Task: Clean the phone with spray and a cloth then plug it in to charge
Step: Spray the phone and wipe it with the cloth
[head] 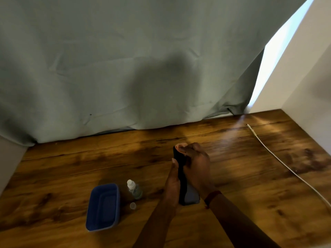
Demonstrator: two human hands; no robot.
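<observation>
Both hands meet over a dark-stained wooden table (pixel 250 194), and between them stands a slim black phone (pixel 180 183), raised on its short end and turned so that mostly its narrow edge faces the camera. The left hand (pixel 172 185) grips the phone from the left, thumb laid up along the edge. The right hand (pixel 196 167) is curled over the top and right side, its fingertips (pixel 179 147) hooked across the upper end. So 2 hands are closed on 1 phone. A grey-blue surface with a rounded corner shows under the right palm (whether that is the phone's other face or a cloth, I cannot tell). A red band (pixel 212 196) circles the right wrist. Just left of the hands stands a small clear spray bottle with a white nozzle (pixel 134 189), with its little clear cap (pixel 132 205) lying in front of it. Beside them sits a blue rectangular plastic tub (pixel 103 206). A white charging cable (pixel 286 169) runs along the right side of the table, well apart from the phone, its plug end free. A grey-green cloth backdrop (pixel 125 68) hangs behind.
</observation>
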